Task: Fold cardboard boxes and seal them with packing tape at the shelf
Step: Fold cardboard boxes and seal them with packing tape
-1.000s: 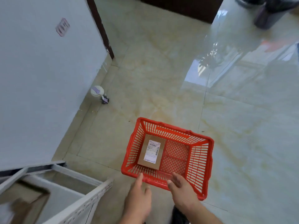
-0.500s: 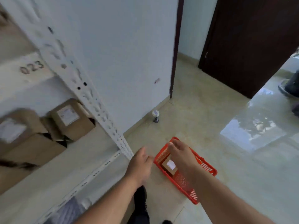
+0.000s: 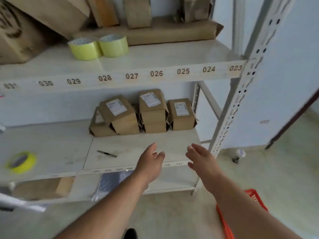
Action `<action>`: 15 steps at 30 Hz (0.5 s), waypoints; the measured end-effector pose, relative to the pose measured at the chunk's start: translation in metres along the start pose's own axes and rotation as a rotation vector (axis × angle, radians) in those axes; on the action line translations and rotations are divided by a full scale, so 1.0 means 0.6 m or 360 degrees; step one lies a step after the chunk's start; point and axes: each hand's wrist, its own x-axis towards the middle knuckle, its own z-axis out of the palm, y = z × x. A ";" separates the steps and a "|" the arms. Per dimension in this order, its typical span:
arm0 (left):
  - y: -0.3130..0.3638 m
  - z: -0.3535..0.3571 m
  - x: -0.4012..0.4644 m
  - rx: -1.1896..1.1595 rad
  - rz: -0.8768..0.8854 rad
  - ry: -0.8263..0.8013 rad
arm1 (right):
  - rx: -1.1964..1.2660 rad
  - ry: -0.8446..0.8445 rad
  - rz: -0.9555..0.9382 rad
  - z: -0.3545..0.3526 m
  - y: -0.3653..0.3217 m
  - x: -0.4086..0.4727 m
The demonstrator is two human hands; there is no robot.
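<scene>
Several small labelled cardboard boxes (image 3: 151, 112) are stacked at the back of the middle shelf (image 3: 138, 147). My left hand (image 3: 151, 160) and my right hand (image 3: 201, 157) reach out side by side over the shelf's front edge, fingers relaxed and empty. Two yellow rolls of packing tape (image 3: 99, 46) stand on the upper shelf (image 3: 155, 56), beside flat cardboard sheets (image 3: 165, 31). A third yellow tape roll (image 3: 21, 162) lies on the middle shelf at far left. A thin dark blade or pen (image 3: 107, 154) lies on the shelf left of my left hand.
The white metal rack has a perforated upright (image 3: 238, 100) at its right end and numbered labels along the shelf edge. A red plastic basket (image 3: 255, 200) sits on the floor under my right forearm. A small white bottle (image 3: 239, 155) stands by the wall. Flat cardboard (image 3: 41, 187) lies on the bottom shelf.
My view swung up from the red basket on the floor to the shelf. Both hands left the basket rim and now reach toward the middle shelf, empty.
</scene>
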 end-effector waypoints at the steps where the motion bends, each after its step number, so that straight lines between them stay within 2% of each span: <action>1: -0.012 -0.035 -0.001 -0.0027 -0.0020 0.0053 | -0.0016 -0.0037 0.0010 0.031 -0.007 0.004; 8: -0.108 -0.273 0.028 -0.0119 -0.0116 0.0314 | 0.0050 -0.0198 0.0039 0.255 -0.053 0.024; 15: -0.196 -0.464 0.106 -0.0147 -0.0206 0.0323 | 0.0145 -0.0154 0.0228 0.469 -0.054 0.041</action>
